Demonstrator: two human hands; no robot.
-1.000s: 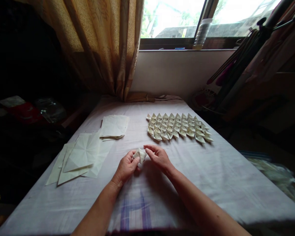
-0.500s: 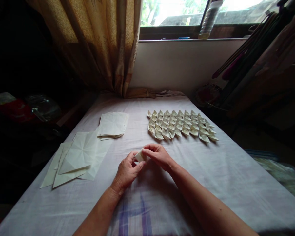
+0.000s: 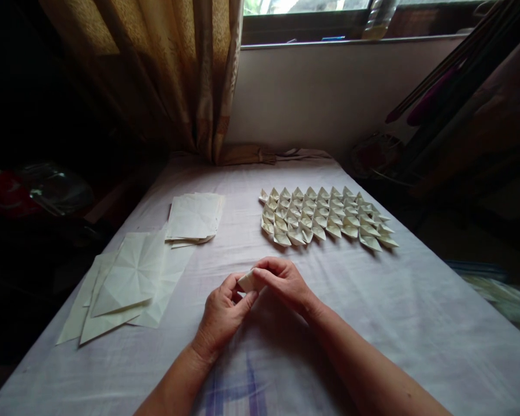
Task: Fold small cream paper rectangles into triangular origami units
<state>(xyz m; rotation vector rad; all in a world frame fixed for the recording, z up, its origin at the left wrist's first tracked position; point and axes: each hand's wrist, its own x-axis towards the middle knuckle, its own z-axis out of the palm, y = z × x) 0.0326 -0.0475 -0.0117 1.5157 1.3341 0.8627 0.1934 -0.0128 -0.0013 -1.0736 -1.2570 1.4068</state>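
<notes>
A small folded piece of cream paper [image 3: 248,282] is held between my two hands, over the near middle of the cloth-covered surface [image 3: 329,300]. My left hand [image 3: 227,303] grips its left side and lower edge, thumb in front. The thumb and fingers of my right hand [image 3: 283,281] pinch its upper right part and partly hide it. Beyond my right hand stand several small folded paper boats [image 3: 318,216], packed in rows. Left of my hands lie overlapping creased paper sheets [image 3: 138,271], with a stack of smaller square sheets [image 3: 193,216] behind them.
A gold curtain [image 3: 186,75] hangs at the back left, reaching the surface's far edge. Behind is a pale wall [image 3: 312,98] below a window, with a plastic bottle [image 3: 379,17] on the sill. Dark clutter lines both sides.
The camera view has tipped down a little. My right thumb has shifted slightly on the folded paper; both hands keep hold of it. The boats and sheets lie as before.
</notes>
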